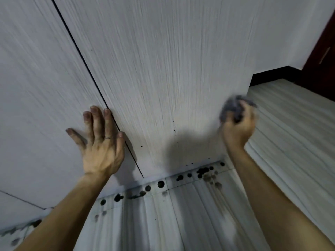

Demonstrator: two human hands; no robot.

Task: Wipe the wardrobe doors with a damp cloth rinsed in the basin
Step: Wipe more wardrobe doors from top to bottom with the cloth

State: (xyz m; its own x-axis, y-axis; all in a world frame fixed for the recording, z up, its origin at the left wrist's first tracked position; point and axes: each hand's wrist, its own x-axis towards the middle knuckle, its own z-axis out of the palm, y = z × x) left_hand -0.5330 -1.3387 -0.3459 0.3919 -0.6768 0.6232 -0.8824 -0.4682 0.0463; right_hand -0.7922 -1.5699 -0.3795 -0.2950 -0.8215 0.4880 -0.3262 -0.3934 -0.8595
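Two pale wood-grain wardrobe doors fill the view, the left door [36, 87] and the right door [163, 69], split by a thin dark gap. My left hand [99, 142] presses flat with spread fingers on the left door, its fingertips at the gap. My right hand [239, 127] grips a bunched grey cloth [235, 107] against the right door near its lower right edge; hand and cloth are blurred. The basin is not in view.
Dark wet drops [203, 172] dot the plinth and the pale striped floor [290, 133] below the doors. A dark skirting and a dark red door [322, 51] stand at the far right.
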